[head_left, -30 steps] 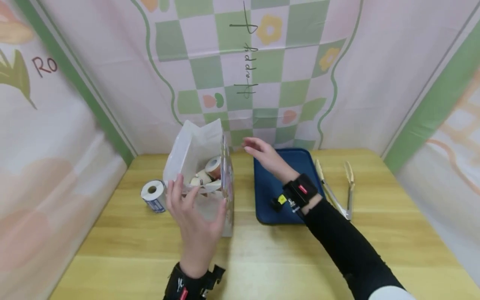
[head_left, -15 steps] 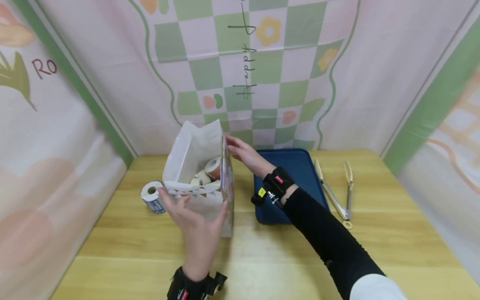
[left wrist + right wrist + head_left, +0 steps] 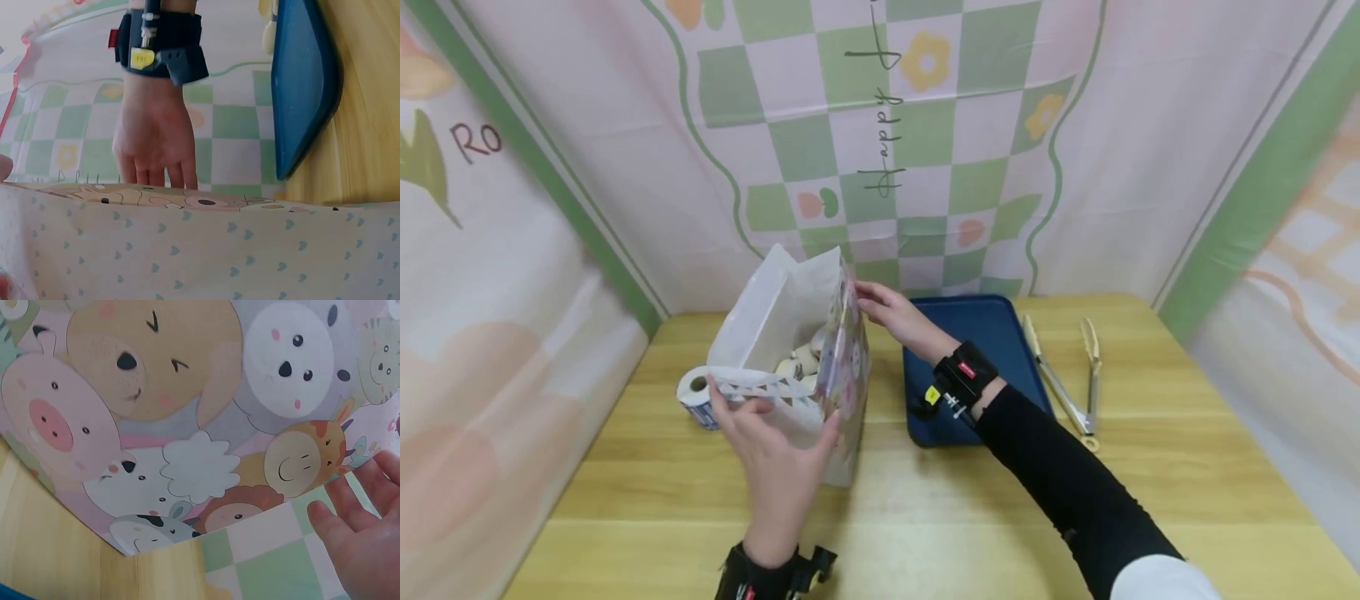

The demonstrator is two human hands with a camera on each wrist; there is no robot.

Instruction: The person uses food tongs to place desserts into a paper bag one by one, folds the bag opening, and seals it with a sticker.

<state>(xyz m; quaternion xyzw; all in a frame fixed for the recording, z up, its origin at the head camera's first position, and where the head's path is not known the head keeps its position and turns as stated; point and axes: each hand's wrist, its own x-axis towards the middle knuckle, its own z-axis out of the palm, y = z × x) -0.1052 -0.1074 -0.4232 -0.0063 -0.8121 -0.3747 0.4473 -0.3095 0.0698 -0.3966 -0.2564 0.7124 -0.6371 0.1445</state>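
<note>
A paper bag stands open at the top, with cartoon animals printed on its right face. Several pale rolls lie inside, partly hidden by its walls. At the bag's near side, my left hand spreads its fingers and thumb across the corners, touching the paper. My right hand reaches to the far right edge, its extended fingers against the printed face. In the right wrist view, the right hand's fingers meet the bag's edge. A label roll with a blue-printed side stands left of the bag, partly covered by it.
A dark blue tray lies right of the bag, under my right forearm. Metal tongs with tan tips rest beyond it, spread apart. A patterned cloth hangs behind the wooden table.
My right hand has come left onto the bag's far right edge. My left fingers have spread to its near left corner. The bag has turned slightly, showing more of its printed face.
</note>
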